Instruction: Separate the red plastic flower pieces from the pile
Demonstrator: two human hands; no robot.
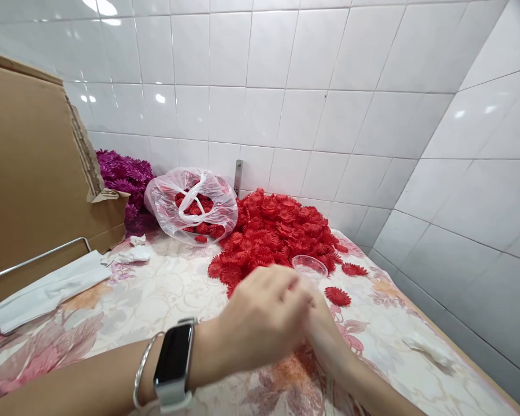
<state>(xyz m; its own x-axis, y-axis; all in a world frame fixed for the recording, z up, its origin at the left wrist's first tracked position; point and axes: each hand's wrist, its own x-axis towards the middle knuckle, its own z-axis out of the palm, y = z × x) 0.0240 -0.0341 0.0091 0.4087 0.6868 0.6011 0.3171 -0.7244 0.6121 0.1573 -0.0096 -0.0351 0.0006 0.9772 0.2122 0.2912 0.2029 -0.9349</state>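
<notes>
My left hand (264, 318), with a watch and a bangle at its wrist, is closed, its fingers curled in against my right hand. What it grips, if anything, is hidden. My right hand (320, 323) meets it from the right; its fingers are mostly behind the left hand and blurred. Just beyond both hands sits a small clear round plastic dish (309, 267). Behind it spreads a heap of red artificial flower heads (277, 225). Two loose red flower heads, a nearer one (338, 296) and a farther one (354, 270), lie on the floral tablecloth (169, 289).
A knotted clear plastic bag (190, 208) of red flowers stands at the back. Purple flowers (125, 185) are piled behind a cardboard box (34, 156) on the left. White paper (52, 289) lies before the box. Tiled walls (268, 58) bound the back and right.
</notes>
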